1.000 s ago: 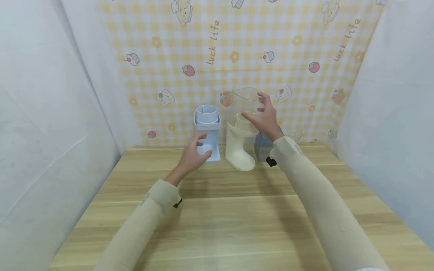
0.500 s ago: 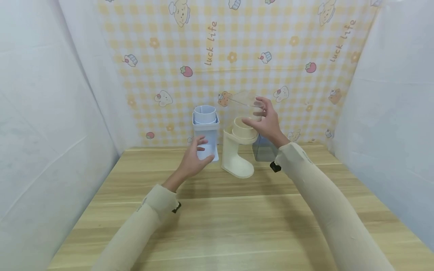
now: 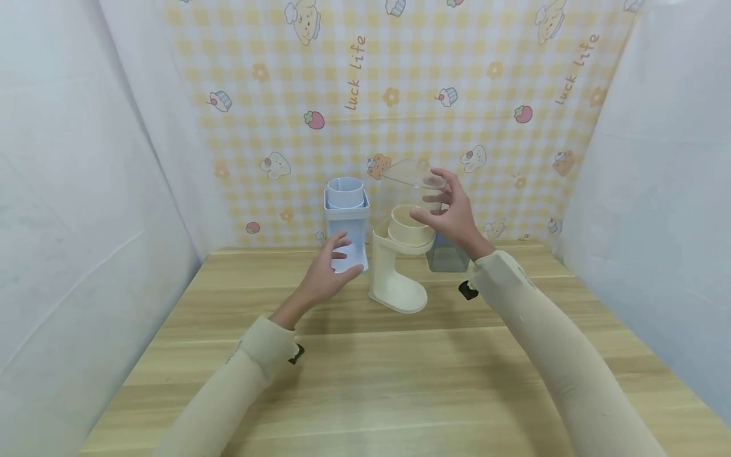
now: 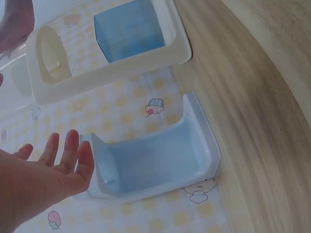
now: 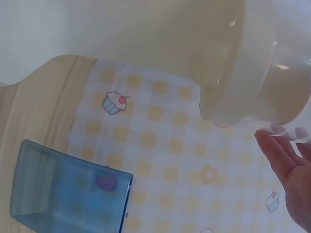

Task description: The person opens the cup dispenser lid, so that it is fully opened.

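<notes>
My right hand [image 3: 457, 216] holds a clear, see-through container [image 3: 411, 174] with a slanted open top, thumb on the near side and fingers behind it. The container sits over the round cream collar [image 3: 408, 233] of a cream stand [image 3: 394, 289] with a rounded foot, which looks like a dispenser. In the right wrist view, my right fingertips [image 5: 269, 141] lie right at its wall. My left hand [image 3: 322, 276] hovers with spread fingers and holds nothing, overlapping a light blue stand [image 3: 348, 222] of similar build in the head view.
Behind the cream stand, a see-through blue box [image 3: 448, 255] stands by the back wall. Yellow checked cloth [image 3: 274, 127] covers that wall, and white sheets [image 3: 645, 158] hang at both sides. The wooden table [image 3: 365, 381] stretches toward me.
My right hand has brought the clear container and cream stand toward me, slightly left and away from the back wall. My left hand has shifted only slightly. The blue stand has stayed put.
</notes>
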`<control>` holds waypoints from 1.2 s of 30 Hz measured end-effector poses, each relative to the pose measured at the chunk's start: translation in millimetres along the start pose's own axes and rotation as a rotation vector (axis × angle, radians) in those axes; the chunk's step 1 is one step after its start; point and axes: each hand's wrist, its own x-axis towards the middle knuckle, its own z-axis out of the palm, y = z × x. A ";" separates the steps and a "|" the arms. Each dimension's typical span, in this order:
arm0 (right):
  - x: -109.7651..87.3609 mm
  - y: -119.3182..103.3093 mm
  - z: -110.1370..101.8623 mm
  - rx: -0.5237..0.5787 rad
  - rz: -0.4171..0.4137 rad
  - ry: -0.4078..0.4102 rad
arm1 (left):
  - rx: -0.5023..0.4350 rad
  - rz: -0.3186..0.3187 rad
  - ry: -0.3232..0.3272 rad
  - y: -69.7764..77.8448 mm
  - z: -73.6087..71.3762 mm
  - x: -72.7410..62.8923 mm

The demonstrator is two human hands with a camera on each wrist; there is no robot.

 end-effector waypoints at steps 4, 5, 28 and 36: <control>-4.4 0.4 1.1 0.083 -0.044 -0.019 | -0.006 -0.007 -0.013 -0.6 -2.9 -1.4; -5.0 3.4 1.1 0.097 -0.050 -0.022 | -0.012 -0.009 -0.021 -0.7 -3.2 -1.6; -26.2 3.3 -1.6 0.293 -0.189 -0.177 | -0.067 -0.066 -0.157 23.7 5.2 -18.5; -31.1 1.1 -1.8 0.358 -0.224 -0.227 | -0.111 -0.047 -0.165 28.8 8.4 -26.1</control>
